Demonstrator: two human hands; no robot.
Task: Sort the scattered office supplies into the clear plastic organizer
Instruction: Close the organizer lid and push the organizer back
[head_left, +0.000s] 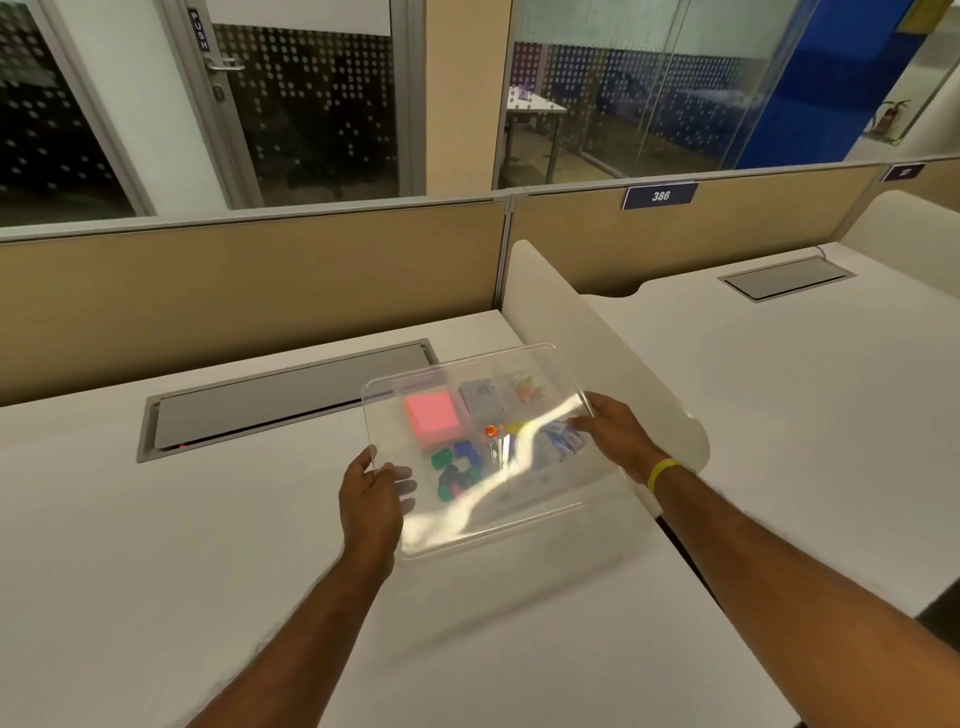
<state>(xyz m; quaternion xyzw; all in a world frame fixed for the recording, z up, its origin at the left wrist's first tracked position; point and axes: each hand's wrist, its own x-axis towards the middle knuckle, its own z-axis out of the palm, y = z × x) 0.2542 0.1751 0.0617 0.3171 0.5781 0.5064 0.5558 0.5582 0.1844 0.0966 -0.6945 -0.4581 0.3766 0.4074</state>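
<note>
Clear lidded organizer (519, 525), colourful contents

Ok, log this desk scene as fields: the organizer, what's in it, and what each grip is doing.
organizer: clear plastic organizer, lifted or resting on white desk, cannot tell
contents: pink sticky notes, grey box, green and blue clips, others blurred
left grip: holds organizer's left edge
right grip: holds organizer's right edge

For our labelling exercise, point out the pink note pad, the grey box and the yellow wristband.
pink note pad (431, 415): head view, top face.
grey box (482, 399): head view, top face.
yellow wristband (664, 472): head view, band's middle.
</note>
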